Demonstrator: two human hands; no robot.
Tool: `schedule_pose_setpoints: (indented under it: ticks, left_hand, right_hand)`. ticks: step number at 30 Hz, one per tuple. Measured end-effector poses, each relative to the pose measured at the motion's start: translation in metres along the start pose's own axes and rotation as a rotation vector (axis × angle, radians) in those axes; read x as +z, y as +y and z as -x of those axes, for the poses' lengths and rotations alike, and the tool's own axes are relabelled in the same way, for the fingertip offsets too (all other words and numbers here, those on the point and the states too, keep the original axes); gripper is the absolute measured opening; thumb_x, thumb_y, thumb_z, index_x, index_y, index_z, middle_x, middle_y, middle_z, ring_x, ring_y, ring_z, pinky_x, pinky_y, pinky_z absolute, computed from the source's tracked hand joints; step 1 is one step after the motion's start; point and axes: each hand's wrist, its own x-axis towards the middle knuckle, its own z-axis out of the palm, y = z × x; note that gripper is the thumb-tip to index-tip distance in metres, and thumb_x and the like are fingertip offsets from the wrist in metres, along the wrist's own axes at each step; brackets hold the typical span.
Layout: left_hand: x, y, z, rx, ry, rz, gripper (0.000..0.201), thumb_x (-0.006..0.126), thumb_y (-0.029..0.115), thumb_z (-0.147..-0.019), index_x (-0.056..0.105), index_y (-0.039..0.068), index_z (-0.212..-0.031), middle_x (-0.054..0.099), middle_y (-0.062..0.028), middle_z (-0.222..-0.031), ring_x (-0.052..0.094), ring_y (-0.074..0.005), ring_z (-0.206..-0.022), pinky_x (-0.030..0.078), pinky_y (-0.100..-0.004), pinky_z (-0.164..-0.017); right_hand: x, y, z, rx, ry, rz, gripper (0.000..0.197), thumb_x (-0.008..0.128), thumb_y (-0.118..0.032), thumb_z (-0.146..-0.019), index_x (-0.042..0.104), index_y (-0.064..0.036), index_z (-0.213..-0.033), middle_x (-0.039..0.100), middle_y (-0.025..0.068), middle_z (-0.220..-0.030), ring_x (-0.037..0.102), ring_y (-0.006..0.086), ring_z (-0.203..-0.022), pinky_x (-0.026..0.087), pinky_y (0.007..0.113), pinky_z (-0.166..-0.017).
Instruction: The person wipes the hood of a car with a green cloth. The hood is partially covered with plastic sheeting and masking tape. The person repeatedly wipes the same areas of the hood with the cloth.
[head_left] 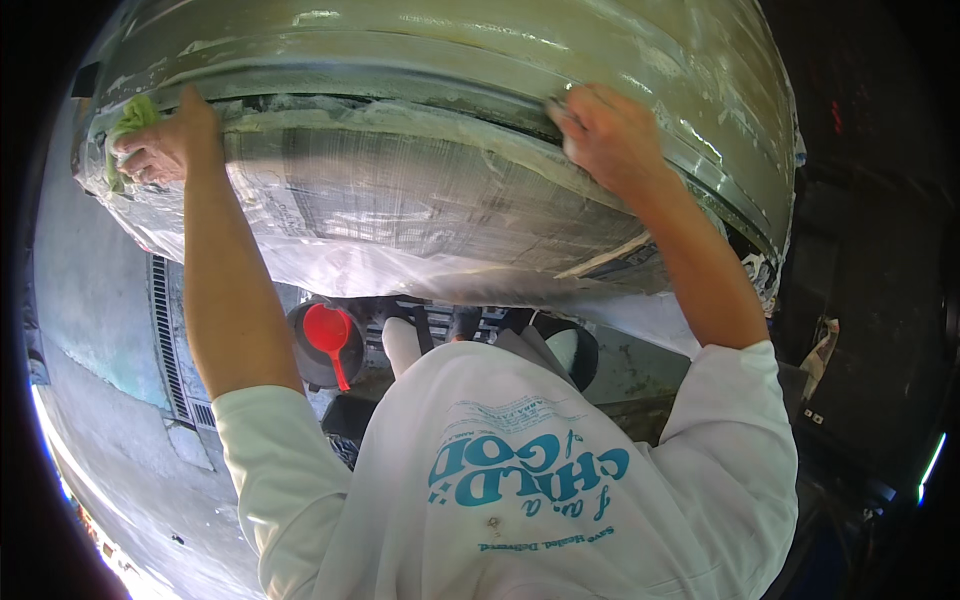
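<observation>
A wet, glossy vehicle body panel (400, 55) curves across the top of the view. Below its edge, a dark seam runs above a masked area of newspaper (400, 190) under clear plastic film (330, 262). At the far left, my left hand (172, 145) rests on the panel's edge, its curled fingers round a crumpled green cloth (135, 120). My right hand (612, 138) is closed and pressed at the seam on the right, slightly blurred. Something small and dark seems to show at its fingertips, too unclear to name.
Below the masked area, a red dipper (328, 330) lies over a dark round bucket (312, 368) near my feet. A slatted platform (490, 322) is beneath me. A drain grate (165, 330) crosses the grey floor (90, 300) at left. Torn masking paper (822, 358) hangs at right.
</observation>
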Motion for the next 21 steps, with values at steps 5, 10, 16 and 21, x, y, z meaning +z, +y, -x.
schedule_pose_setpoints:
  ticks: [5, 10, 16, 21]
  left_hand:
    - [0.006, -0.006, -0.004, 0.022, -0.027, 0.022, 0.145, 0.087, 0.051, -0.072, -0.012, -0.009, -0.16, -0.005, -0.0468, -0.165, 0.01, -0.0624, -0.154, 0.021, -0.0589, -0.127]
    - [0.015, -0.008, -0.012, 0.04, -0.032, 0.128, 0.148, 0.086, 0.052, -0.071, -0.016, -0.01, -0.159, -0.01, -0.0463, -0.165, 0.0, -0.06, -0.156, 0.02, -0.0598, -0.127]
    - [0.032, -0.02, -0.029, 0.207, 0.037, -0.183, 0.154, 0.088, 0.059, -0.069, -0.016, -0.011, -0.159, -0.009, -0.0458, -0.165, 0.005, -0.0601, -0.156, 0.02, -0.058, -0.128]
    - [0.042, -0.028, -0.038, 0.085, 0.069, 0.107, 0.161, 0.087, 0.071, -0.065, -0.011, -0.012, -0.16, -0.002, -0.0448, -0.166, 0.006, -0.0606, -0.156, 0.021, -0.0576, -0.128]
  right_hand:
    - [-0.009, 0.008, 0.023, 0.038, -0.006, 0.058, 0.018, 0.078, -0.018, -0.089, 0.062, -0.0092, -0.085, 0.066, 0.0087, -0.08, 0.069, 0.029, -0.073, 0.056, 0.042, -0.063]
    - [-0.006, 0.006, 0.011, 0.022, -0.018, 0.034, 0.02, 0.078, -0.018, -0.088, 0.062, -0.0065, -0.084, 0.067, 0.0104, -0.081, 0.069, 0.0321, -0.075, 0.056, 0.043, -0.065]
    - [-0.003, -0.006, 0.006, -0.007, 0.015, 0.063, 0.021, 0.079, -0.017, -0.087, 0.061, -0.0059, -0.082, 0.067, 0.0108, -0.082, 0.069, 0.0333, -0.075, 0.055, 0.044, -0.065]
    - [-0.009, 0.004, 0.023, 0.048, 0.003, 0.078, 0.023, 0.081, -0.018, -0.087, 0.062, -0.0055, -0.083, 0.069, 0.0113, -0.082, 0.069, 0.0336, -0.074, 0.054, 0.045, -0.064]
